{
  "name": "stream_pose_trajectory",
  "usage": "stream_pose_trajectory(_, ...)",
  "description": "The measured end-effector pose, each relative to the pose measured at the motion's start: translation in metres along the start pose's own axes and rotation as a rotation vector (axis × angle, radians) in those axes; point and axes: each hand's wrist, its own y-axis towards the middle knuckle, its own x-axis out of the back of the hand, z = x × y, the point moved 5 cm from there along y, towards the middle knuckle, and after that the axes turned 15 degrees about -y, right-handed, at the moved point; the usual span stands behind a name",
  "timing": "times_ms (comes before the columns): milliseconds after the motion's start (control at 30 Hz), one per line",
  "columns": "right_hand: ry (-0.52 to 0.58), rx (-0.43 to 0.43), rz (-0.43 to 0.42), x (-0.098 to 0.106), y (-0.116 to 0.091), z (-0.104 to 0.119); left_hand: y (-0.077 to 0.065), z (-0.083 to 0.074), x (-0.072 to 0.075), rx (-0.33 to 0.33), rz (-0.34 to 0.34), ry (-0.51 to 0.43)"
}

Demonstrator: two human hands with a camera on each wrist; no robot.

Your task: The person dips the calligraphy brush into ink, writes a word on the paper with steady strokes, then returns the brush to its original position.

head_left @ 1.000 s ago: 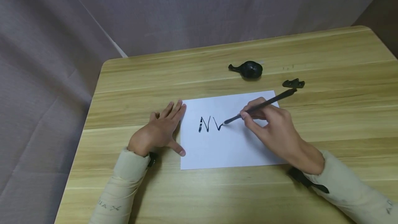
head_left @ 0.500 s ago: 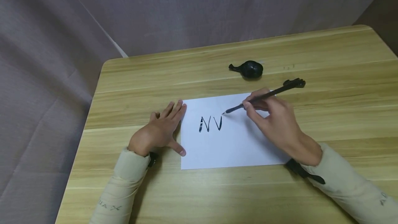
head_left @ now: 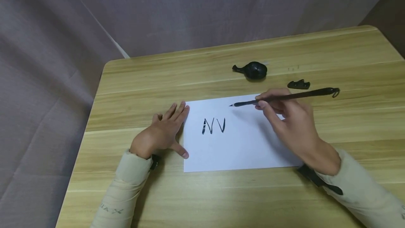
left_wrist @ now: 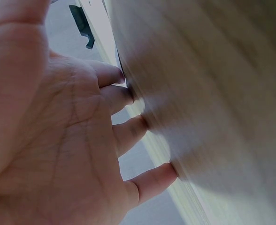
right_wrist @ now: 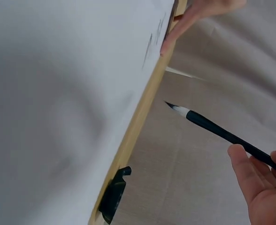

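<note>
Firstly, my right hand: thumb and fingers clamped on a dark writing brush, pinching the lower part of its handle, the hand itself held over the right half of the paper.

Item, the brush: slanting, its dark-pointed, pale-based tip to the left and raised clear of the paper, as the right wrist view confirms; its looped end extends beyond my knuckles to the right.

Item, my left hand: holding nothing, fingers apart, thumb spread away from them; fingertips and thumb tip rest at the left edge of the paper. The left wrist view shows the palm lifted above the tabletop.

Item, one white sheet of paper: flat, between my hands, its right side partly covered by my right hand and its shadow.

Item, black ink strokes in the left half of the sheet: an N, and a V just beside it.

Item, a black, round-bodied vessel beyond the far edge of the paper, neck pointing left.

Item, a small dark notched piece, right of the vessel and nearer to me.

Item, two pale sleeves, a black band at each wrist.

Item, a wood-grained table under everything; behind it, a grey-mauve curtain.
</note>
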Motion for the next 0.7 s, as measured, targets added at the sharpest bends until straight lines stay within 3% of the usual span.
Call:
stream_pose_trajectory(267,-0.027,0.023,0.077,-0.004,-0.011,0.000,-0.001,0.001,0.000,0.002,-0.005,-0.011)
stream_pose_trajectory(700,-0.034,0.050,0.069,-0.006,-0.020,-0.004,-0.001,0.001,0.001,-0.001,-0.007,-0.012)
